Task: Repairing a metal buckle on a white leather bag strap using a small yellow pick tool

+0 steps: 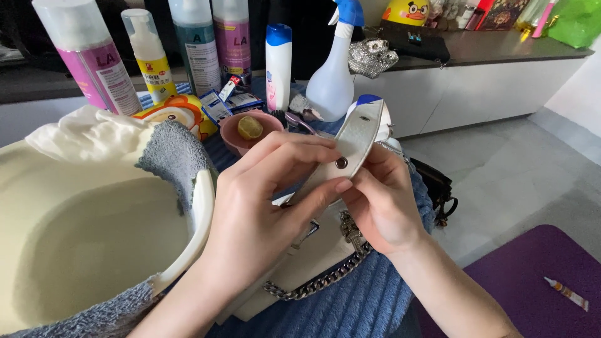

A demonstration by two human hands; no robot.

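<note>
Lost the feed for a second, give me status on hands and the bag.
Left hand and right hand both pinch the white strap by its snap. White bag with chain lies underneath on the blue towel. Basin close at left.

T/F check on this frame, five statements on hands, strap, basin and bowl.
1. Both hands hold the white strap. True: left hand and right hand pinch it near its snap button.
2. The cream basin sits at the right. False: it is at the left, beside the left hand.
3. The pink bowl is empty. False: it holds a small yellowish piece.
4. A metal chain lies on the blue towel. True.
5. The spray bottle is red. False: translucent with a blue head.
</note>
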